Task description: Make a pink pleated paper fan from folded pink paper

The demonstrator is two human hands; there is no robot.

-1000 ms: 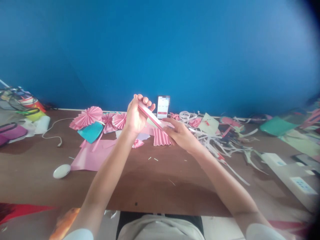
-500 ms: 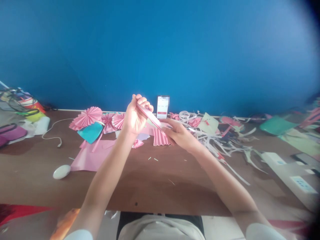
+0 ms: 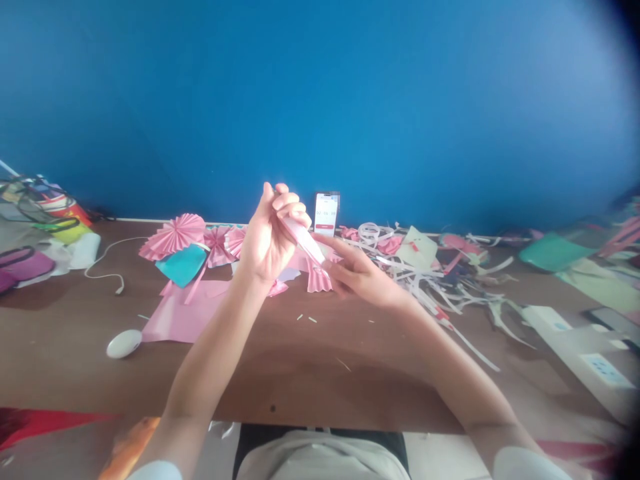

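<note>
A folded pink paper strip (image 3: 305,239) is held in the air above the tabletop (image 3: 320,373), between the two hands. Its upper end is enclosed by the curled fingers of the left hand (image 3: 273,233), the palm being turned upward and inward. The lower end is taken between thumb and forefinger of the right hand (image 3: 361,270), whose gap is narrow; how firmly it is pinched cannot be told through the blur.

By this two-ended hold the strip is probably kept taut and its layers together. Its long axis is slanted: from the left fingers it is pointed down and across to the right fingertips.

Beyond the lower end, a pleated pink paper (image 3: 318,279) is partly hidden by the right hand. Past both hands a phone (image 3: 327,213) is stood upright, presumably so that its screen can be read. To the left hand's left, a pleated pink rosette (image 3: 176,235) and a teal paper piece (image 3: 181,265) are gathered, seemingly set aside; white paper strips (image 3: 440,287) are heaped to the right hand's right.
</note>
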